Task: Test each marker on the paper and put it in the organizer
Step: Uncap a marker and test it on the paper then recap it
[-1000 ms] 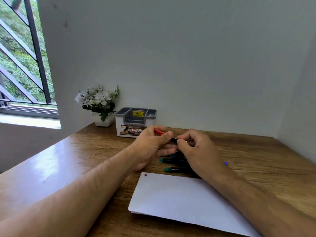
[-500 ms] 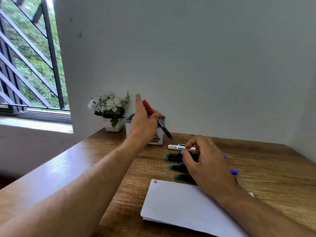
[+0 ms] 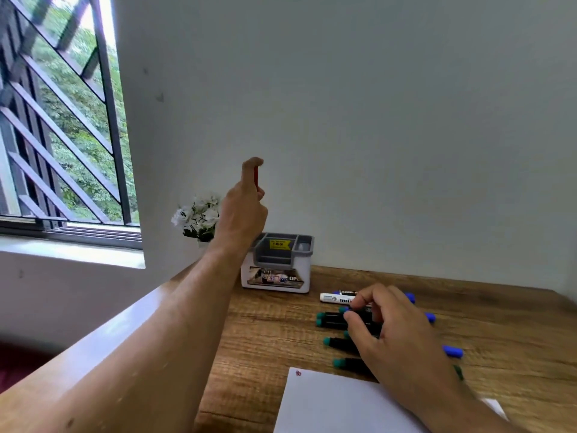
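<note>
Markers lie in a group on the wooden counter [image 3: 268,354]: I count four black ones with teal ends [image 3: 335,320], one white board marker [image 3: 337,297] behind them, and three blue caps [image 3: 452,351] at their 3 o'clock side; the right hand [image 3: 396,339] covers some, so the count may be not complete. One red marker [image 3: 256,178] is gripped upright in the left hand [image 3: 242,214], above the single grey-and-white organizer [image 3: 278,264]. The right hand's fingers pinch a black marker in the group. One sheet of paper [image 3: 337,404] with one small red mark lies at 6 o'clock. Compared with half a second ago, the left hand has risen higher and turned the red marker from tilted to vertical.
</note>
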The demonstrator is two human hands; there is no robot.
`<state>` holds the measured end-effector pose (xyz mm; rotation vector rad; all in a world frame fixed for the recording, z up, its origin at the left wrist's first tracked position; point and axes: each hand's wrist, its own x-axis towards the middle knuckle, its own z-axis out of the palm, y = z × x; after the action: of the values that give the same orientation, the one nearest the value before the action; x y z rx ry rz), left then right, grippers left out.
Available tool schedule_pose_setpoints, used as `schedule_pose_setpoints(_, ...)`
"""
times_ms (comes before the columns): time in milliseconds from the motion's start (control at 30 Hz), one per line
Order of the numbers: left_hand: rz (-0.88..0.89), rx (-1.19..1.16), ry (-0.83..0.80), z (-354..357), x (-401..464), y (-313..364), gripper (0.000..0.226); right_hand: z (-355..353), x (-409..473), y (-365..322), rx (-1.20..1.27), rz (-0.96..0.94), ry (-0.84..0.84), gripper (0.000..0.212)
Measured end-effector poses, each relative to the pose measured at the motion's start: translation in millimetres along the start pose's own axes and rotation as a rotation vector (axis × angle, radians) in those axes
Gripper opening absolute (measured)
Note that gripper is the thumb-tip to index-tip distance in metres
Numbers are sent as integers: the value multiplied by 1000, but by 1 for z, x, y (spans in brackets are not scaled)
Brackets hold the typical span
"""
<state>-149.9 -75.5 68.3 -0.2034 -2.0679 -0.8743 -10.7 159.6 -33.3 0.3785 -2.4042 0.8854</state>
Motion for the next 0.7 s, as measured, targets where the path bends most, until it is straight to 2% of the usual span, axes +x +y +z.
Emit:
schedule_pose_setpoints(167, 31, 69, -13, 18, 1, -12, 80, -1, 2, 1, 10, 9, -4, 14)
schedule_pose_setpoints(467, -78, 307, -80, 39, 2, -44, 56, 1, 3, 1, -6, 8, -16, 15)
schedule_pose_setpoints(633, -58, 466, -116, 43, 5, -40, 40, 1, 3, 1, 13, -10, -9, 16)
schedule_pose_setpoints(700, -59, 534, -149, 44, 5, -38, 42, 1, 3, 1, 9, -16, 3, 16)
